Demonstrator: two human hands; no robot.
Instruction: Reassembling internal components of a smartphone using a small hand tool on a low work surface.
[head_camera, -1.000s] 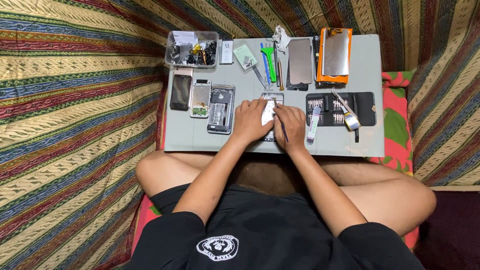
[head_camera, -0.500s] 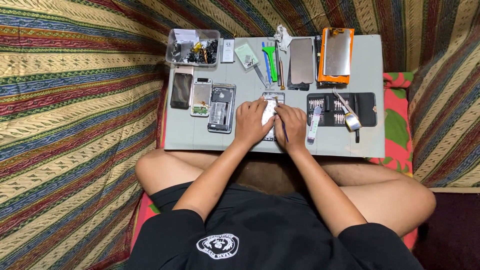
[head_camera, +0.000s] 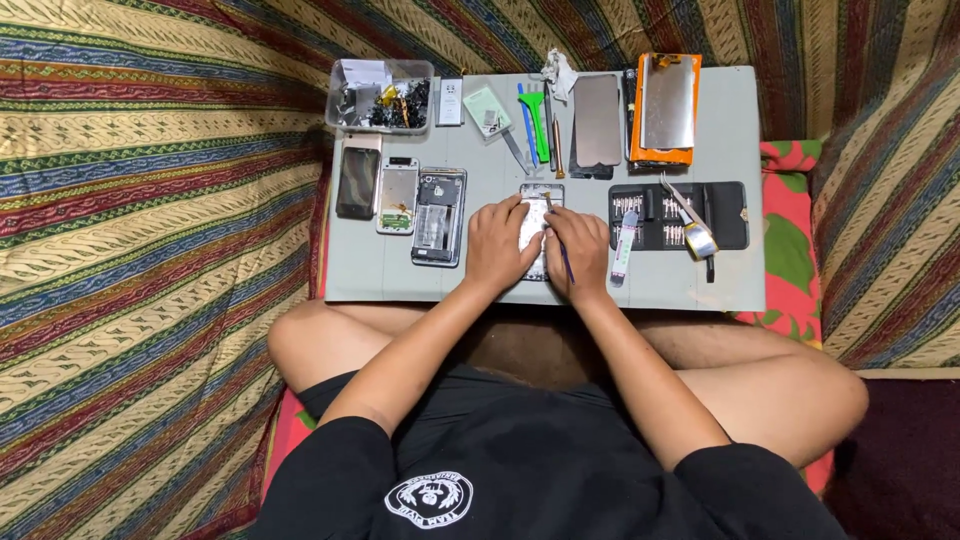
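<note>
An opened phone (head_camera: 535, 218) lies on the grey work mat (head_camera: 690, 285) in front of me. My left hand (head_camera: 500, 245) rests on its left side and presses it down. My right hand (head_camera: 580, 250) grips a thin dark screwdriver (head_camera: 561, 250) like a pen, its tip on the phone's upper part. Much of the phone is hidden under both hands.
Left of my hands lie three dismantled phones (head_camera: 438, 215). A clear parts box (head_camera: 380, 95) stands at the mat's back left. Plastic pry tools (head_camera: 535, 120), a dark screen (head_camera: 597, 122) and an orange-framed panel (head_camera: 668, 108) lie at the back. A black bit case (head_camera: 680, 215) with tweezers sits right.
</note>
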